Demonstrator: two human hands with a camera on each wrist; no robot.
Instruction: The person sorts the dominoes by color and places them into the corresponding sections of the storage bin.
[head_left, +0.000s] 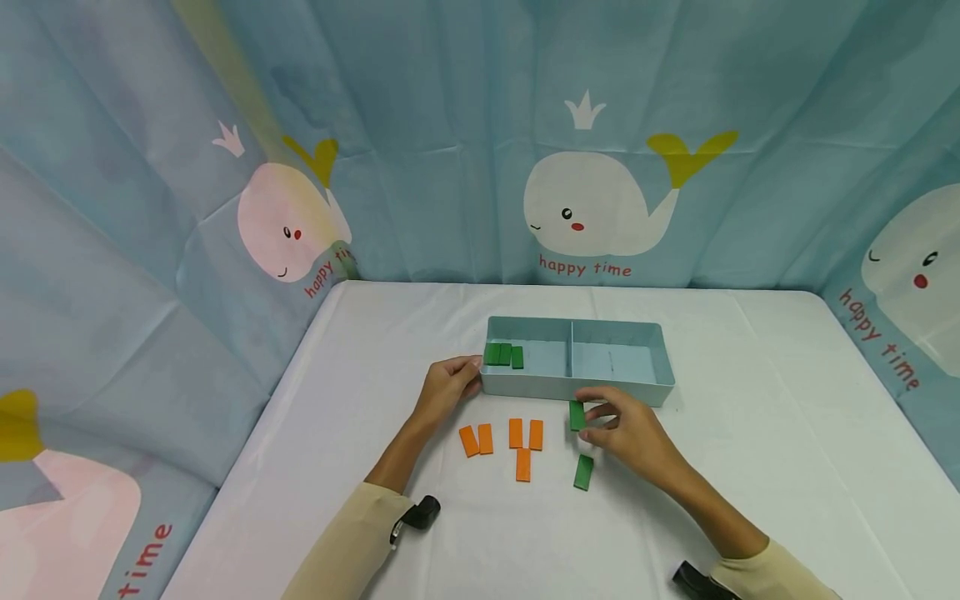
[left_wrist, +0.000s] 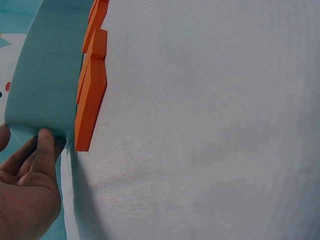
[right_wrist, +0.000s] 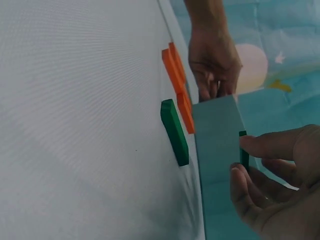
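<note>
A blue-grey two-compartment box (head_left: 525, 385) stands on the table. Three green blocks (head_left: 505, 355) lie in its left compartment, at the left end. My left hand (head_left: 444, 387) holds the box at its left end, fingertips at the corner. In front of the box's right half, my right hand (head_left: 633, 433) pinches a green block (head_left: 577, 416) between thumb and fingers; the right wrist view shows that block (right_wrist: 244, 152) edge-on. Another green block (head_left: 583, 472) lies on the table nearer to me. Several orange blocks (head_left: 523, 465) lie in front of the left compartment.
A white cloth (head_left: 787, 433) covers the table. Behind it and at the sides hangs a blue curtain (head_left: 450, 208) with printed whales. Black wrist devices sit at the left sleeve (head_left: 352, 533) and the right sleeve (head_left: 772, 575).
</note>
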